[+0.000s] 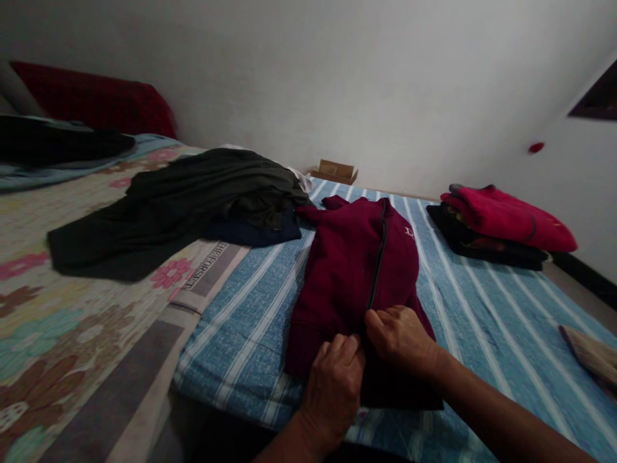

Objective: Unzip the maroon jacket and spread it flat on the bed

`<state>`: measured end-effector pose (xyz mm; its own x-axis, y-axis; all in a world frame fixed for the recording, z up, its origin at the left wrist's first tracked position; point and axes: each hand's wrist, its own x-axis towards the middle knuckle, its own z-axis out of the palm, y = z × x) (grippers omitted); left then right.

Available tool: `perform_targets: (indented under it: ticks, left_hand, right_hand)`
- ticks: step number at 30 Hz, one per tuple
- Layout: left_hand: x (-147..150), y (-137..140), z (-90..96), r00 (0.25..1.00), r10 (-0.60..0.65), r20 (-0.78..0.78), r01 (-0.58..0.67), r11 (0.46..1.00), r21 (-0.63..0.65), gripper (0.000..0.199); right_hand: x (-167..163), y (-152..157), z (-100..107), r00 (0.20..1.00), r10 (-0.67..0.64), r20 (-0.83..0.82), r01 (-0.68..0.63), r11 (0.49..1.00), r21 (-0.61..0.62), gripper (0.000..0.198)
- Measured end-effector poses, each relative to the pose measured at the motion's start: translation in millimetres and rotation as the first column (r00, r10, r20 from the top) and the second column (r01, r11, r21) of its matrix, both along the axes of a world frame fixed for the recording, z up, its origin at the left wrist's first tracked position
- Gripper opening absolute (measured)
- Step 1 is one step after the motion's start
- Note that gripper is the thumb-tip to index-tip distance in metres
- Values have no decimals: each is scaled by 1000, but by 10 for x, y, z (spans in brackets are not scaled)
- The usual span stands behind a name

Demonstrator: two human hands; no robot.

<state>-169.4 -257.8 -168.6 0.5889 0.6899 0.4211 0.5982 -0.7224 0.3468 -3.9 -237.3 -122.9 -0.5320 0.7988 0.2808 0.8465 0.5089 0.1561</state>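
Maroon fleece jacket (354,270), one, soft and napped, lying flat on the near half of a blue striped sheet (482,308). A dark zip (378,257) runs up its front, and small pale lettering sits on the chest.

Head view, hands: two.
- Left hand (335,382): fingers curled in, knuckles up, pinching the jacket fabric at the bottom hem just left of the zip.
- Right hand (400,337): fingers bent and closed on the fabric at the base of the zip, just beside the left hand; whether the two hands touch cannot be told.

Head view, surroundings:
- Bedding: the striped woven sheet, blue with pale lines, under the jacket; a floral quilt (62,308) in pink, brown and teal to the left, its grey lettered border meeting the stripes.
- Loose dark clothes (193,199): one rumpled heap in black and navy, lying across the quilt and the sheet's far left corner, near the jacket's sleeve.
- Folded stack (501,225): one, at the far right, a red garment on top of darker ones, well apart from the jacket.
- Red pillow (96,103): one, against the wall at far left.
- Cardboard box (335,171): one, small, open, by the wall beyond the bed.
- Wall (366,77): plain, pale, smooth.
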Motion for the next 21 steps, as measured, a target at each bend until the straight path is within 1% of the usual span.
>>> perform_targets:
  ticks: [5,8,11,14,21]
  left_hand:
    - [-4,-10,-4,999,13,41,-13,1000,-13,20]
    - [-6,-8,19,999,-2,53,4,999,-42,22]
    - [-7,-8,56,999,-6,31,9,997,-77,30]
    - [-8,-10,76,1000,-1,3,2,996,-87,34]
    - [-7,-8,77,999,-12,-32,9,995,-97,37]
  right_hand:
    - [9,-1,43,999,45,25,-45,999,-17,12]
    - [6,-5,54,998,59,28,-59,998,-28,12]
    - [-15,-20,63,997,67,34,-66,997,-29,13]
    - [-36,-29,66,996,84,43,-82,996,-37,12]
    - [-23,-31,17,995,90,43,-92,995,40,11]
